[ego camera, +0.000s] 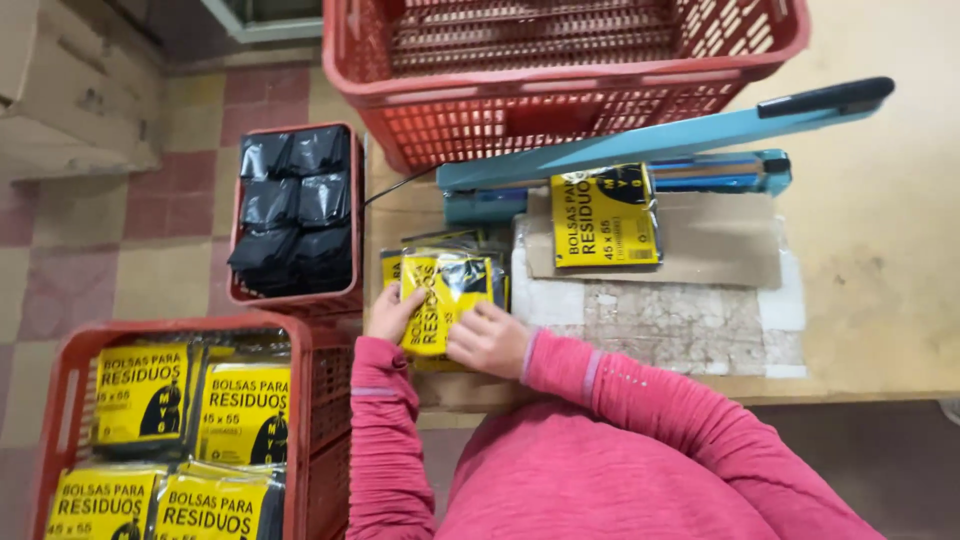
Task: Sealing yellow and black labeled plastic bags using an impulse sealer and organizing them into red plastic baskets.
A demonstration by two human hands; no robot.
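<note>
Both my hands rest on a small stack of yellow-and-black plastic bag packets (pixel 447 290) at the near edge of the wooden table (pixel 880 280). My left hand (pixel 392 312) holds the stack's left edge. My right hand (pixel 488 340) presses on the top packet with fingers curled over its lower right part. One more yellow packet (pixel 603 217) lies under the raised arm of a blue heat sealer (pixel 640 150), on a piece of cardboard (pixel 725 240). I wear pink long sleeves.
A large empty red crate (pixel 560 90) stands on the table behind the sealer. On the floor at left, a red crate (pixel 310 400) holds several yellow packets, and another red crate (pixel 295 215) holds folded black bags. Cardboard boxes (pixel 70 90) sit far left.
</note>
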